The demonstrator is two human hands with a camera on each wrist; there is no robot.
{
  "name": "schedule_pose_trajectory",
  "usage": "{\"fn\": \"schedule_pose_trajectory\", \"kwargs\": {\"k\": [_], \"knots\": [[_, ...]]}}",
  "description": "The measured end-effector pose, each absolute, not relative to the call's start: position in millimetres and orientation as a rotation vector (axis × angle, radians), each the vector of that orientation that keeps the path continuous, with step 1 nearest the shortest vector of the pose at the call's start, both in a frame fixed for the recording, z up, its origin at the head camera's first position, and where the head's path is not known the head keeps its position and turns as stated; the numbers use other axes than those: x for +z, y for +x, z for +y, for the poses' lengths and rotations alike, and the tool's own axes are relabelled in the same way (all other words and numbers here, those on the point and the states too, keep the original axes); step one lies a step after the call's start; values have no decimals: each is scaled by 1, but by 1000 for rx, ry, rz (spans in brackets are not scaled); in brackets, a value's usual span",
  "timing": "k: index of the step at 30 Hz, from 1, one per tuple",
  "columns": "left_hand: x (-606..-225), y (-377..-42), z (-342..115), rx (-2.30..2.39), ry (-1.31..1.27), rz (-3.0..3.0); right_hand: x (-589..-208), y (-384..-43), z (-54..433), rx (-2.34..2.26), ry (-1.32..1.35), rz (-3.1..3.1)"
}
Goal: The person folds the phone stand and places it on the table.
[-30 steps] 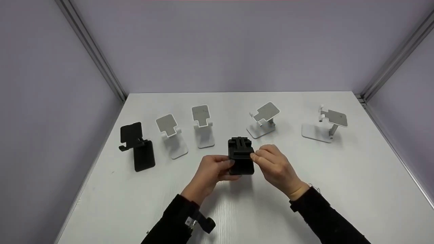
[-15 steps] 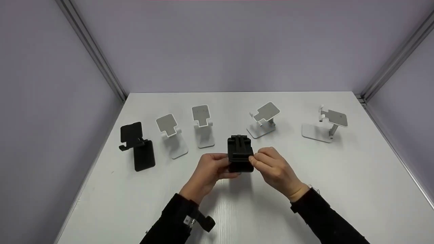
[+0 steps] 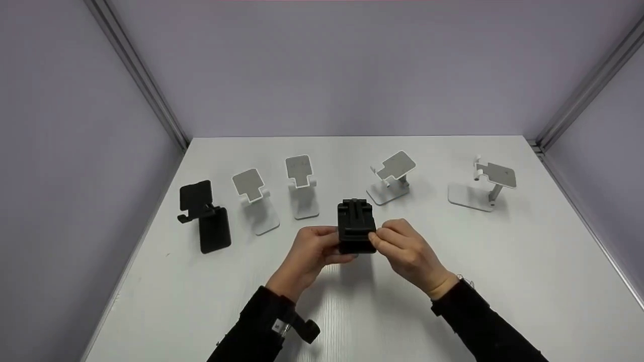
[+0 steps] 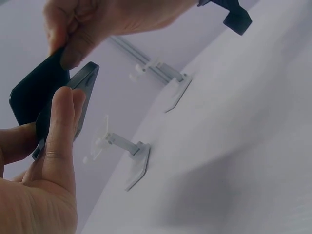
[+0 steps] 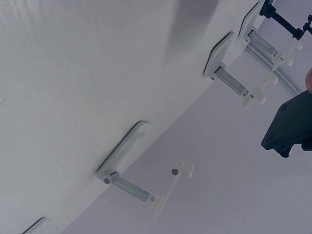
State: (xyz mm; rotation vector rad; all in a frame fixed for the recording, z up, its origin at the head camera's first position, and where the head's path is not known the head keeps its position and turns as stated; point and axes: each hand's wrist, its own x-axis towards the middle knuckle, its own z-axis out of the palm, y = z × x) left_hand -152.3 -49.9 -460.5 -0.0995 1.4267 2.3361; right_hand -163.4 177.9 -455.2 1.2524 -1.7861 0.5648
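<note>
Stand (image 3: 356, 221) sits slightly farther off than a second ago, apparently mid-adjustment. Left hand (image 3: 318, 245) and right hand (image 3: 405, 250) both grip it with curled fingers.

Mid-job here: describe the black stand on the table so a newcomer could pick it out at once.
On the white table, look toward its left edge. The black stand there rests on its flat base, plate raised. Its neighbours are white stands, and the only other black one, the held stand, is up off the table.
</note>
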Motion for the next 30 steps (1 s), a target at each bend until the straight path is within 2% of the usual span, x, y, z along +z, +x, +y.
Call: {"fn": "schedule_pose_trajectory", "kwargs": {"k": [30], "knots": [[-455, -152, -51, 2361, -77, 1364, -458, -162, 179, 466, 1240, -1774]]}}
